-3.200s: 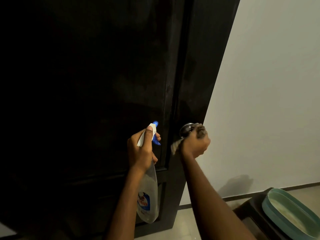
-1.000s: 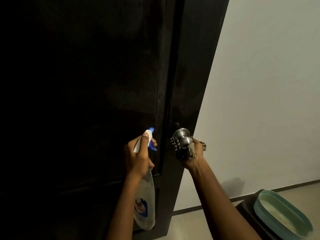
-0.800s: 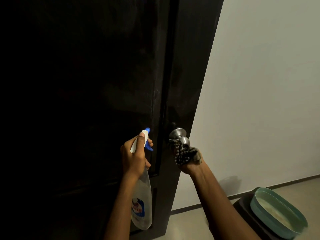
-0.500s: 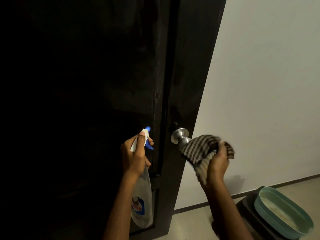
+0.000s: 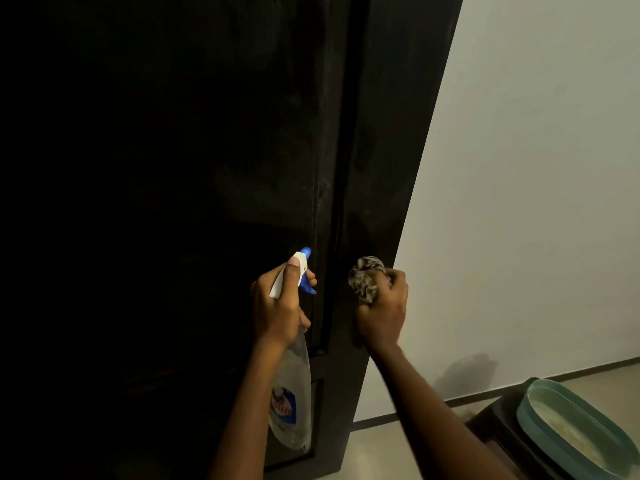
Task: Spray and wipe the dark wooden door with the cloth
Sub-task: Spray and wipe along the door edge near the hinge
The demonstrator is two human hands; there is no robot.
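Head view. Dim room: a plain pale wall [image 5: 526, 161] on the right, a dark skirting strip [image 5: 374, 421] at its foot, pale tiled floor [image 5: 398, 450] below. The dark wooden door [image 5: 180, 161] fills left and centre. Its left half is near black, and no panel detail can be made out there. Faint grain and a pale haze show along the vertical groove near its right edge.

The left hand [image 5: 277, 306] grips a clear plastic spray bottle with a white and blue trigger head [image 5: 292, 386]. The fingers are curled round the neck, the thumb lies along the white top, and the nozzle is close to the door panel. The bottle body hangs below the hand, beside the forearm. Its label is red and blue, print unreadable.

The right hand [image 5: 382, 317] is slightly blurred, its fingers clamped on a bunched brown-and-white checked cloth [image 5: 365, 277]. The cloth is at the door's right stile, level with the nozzle. What lies under the bunch is hidden.

Lower right corner: a teal oval plastic basin [image 5: 535, 422] sits on a dark low stand [image 5: 485, 427], both cut off by the frame edge. The basin's contents are pale and unclear.
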